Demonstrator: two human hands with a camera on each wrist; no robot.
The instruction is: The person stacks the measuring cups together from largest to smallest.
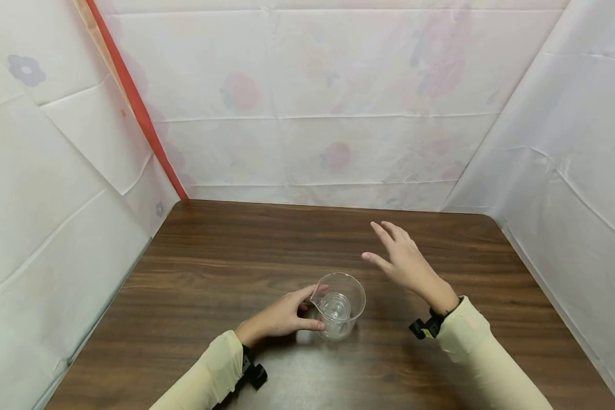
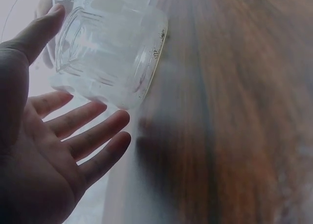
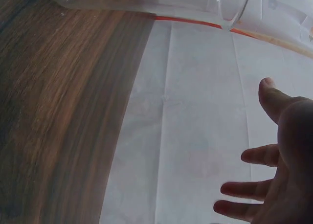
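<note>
A clear glass beaker (image 1: 360,300) with a pouring lip stands on the brown wooden table (image 1: 205,285). Ring-shaped glass edges show inside it, like a smaller glass piece. My left hand (image 1: 282,315) is at its left side, thumb in front and index finger behind. In the left wrist view the fingers of that hand (image 2: 54,145) are spread and nearly straight, some tips right at the beaker (image 2: 110,43). Apart from the beaker, to its right, my right hand (image 1: 405,259) hovers with fingers extended and nothing in it.
White patterned sheets (image 1: 307,108) hang behind the table and along both sides. A red strip (image 1: 133,97) runs down to the table's back left corner. Each wrist wears a black camera on a band (image 1: 433,323).
</note>
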